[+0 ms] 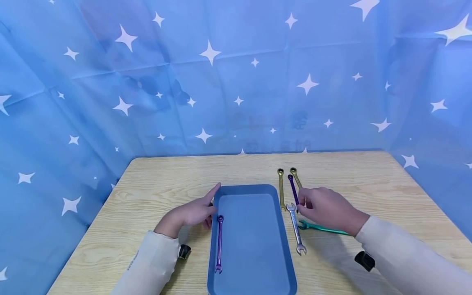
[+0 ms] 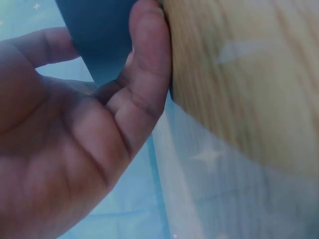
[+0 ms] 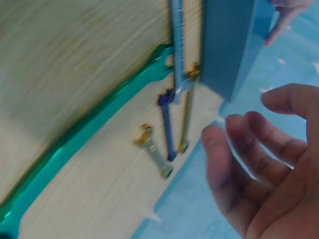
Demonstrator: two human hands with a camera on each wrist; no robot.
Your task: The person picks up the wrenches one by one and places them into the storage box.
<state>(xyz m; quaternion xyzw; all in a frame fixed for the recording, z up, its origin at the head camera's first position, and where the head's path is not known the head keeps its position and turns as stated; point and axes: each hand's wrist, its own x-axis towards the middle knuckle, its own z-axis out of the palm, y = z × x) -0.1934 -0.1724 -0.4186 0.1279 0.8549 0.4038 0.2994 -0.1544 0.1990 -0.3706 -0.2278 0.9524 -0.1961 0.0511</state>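
My left hand (image 1: pixel 193 212) is at the left edge of a blue tray (image 1: pixel 254 189), gripping its side wall between thumb and fingers in the left wrist view. Inside the tray, along its left side, lies a purple combination wrench (image 1: pixel 219 246). Over the wrenches right of the tray hovers my right hand (image 1: pixel 326 207), fingers loosely bent and holding nothing in the right wrist view. Below it are a dark purple wrench (image 3: pixel 167 127), a silver wrench (image 1: pixel 296 229) and a green wrench (image 1: pixel 324 228). Two gold wrenches (image 1: pixel 281 188) lie farther back.
A light wooden table (image 1: pixel 158 176) carries everything. Behind it hangs a blue cloth (image 1: pixel 228 82) with white stars. The silver wrench lies close beside the tray's right wall.
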